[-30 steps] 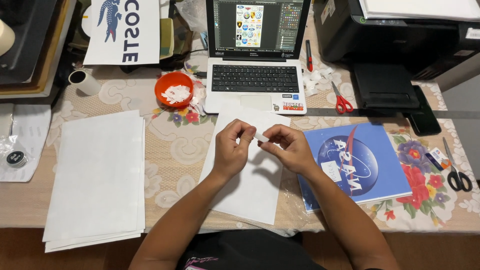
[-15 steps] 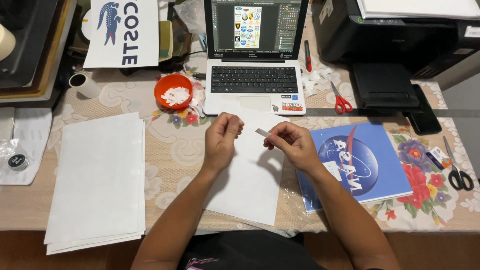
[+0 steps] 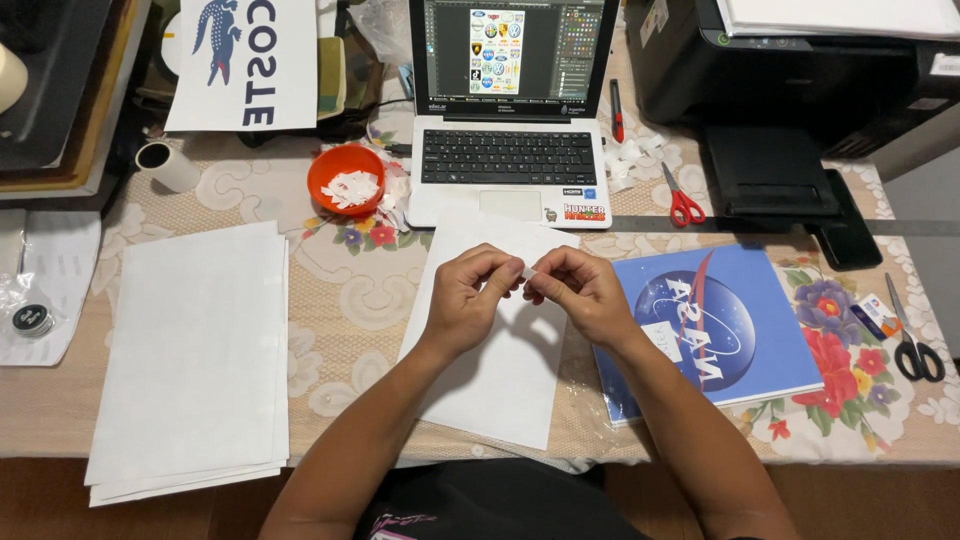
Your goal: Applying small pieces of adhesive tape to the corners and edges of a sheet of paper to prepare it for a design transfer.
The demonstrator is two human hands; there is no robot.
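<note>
The left hand [image 3: 468,292] and the right hand [image 3: 578,292] meet above a white sheet [image 3: 500,370] that lies on the table [image 3: 350,290] in front of the laptop [image 3: 510,150]. The fingertips of both hands pinch together one small white scrap [image 3: 526,272]; the other fingers are curled in

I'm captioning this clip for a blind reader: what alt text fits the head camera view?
Two bare hands, left hand and right hand, pinch a small white strip together above a white paper sheet on a floral tablecloth. An open silver laptop, an orange bowl of white scraps and red-handled scissors lie beyond.
</note>
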